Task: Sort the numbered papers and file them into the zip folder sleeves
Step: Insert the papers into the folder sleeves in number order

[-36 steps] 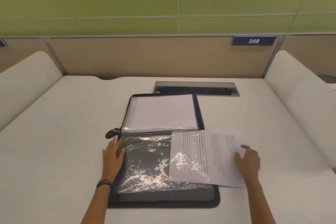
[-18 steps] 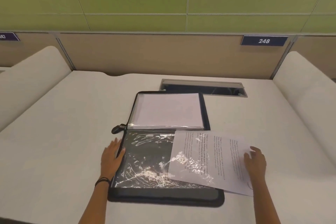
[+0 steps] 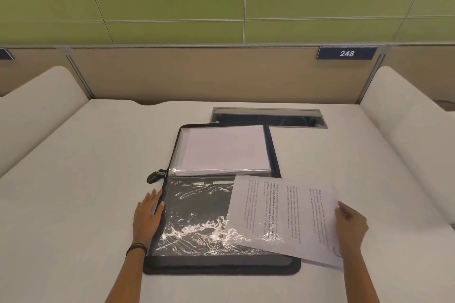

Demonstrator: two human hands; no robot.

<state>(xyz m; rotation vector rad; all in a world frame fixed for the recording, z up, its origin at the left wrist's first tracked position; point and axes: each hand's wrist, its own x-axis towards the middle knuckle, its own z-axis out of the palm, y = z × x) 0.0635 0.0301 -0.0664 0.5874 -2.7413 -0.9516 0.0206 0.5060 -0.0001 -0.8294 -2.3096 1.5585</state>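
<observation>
A black zip folder [image 3: 221, 264] lies open on the white desk. Its far half holds a stack of white papers [image 3: 222, 149] under plastic. A shiny clear sleeve [image 3: 197, 216] covers the near half. A printed sheet [image 3: 285, 214] sticks out of the sleeve's right side, its left part under the plastic. My left hand [image 3: 147, 216] rests flat on the folder's left edge, fingers straight. My right hand [image 3: 349, 226] holds the sheet's right edge; whether thumb or fingers curl round it is unclear. The zip pull [image 3: 155, 176] lies at the folder's left.
A recessed cable slot [image 3: 268, 118] sits in the desk just behind the folder. White padded dividers [image 3: 406, 115] flank the desk on both sides. A tan partition with a sign reading 248 [image 3: 346, 53] closes the back.
My right hand and the printed sheet have moved slightly to the right, drawing the sheet a little further out of the sleeve. The left hand stays on the folder's edge.
</observation>
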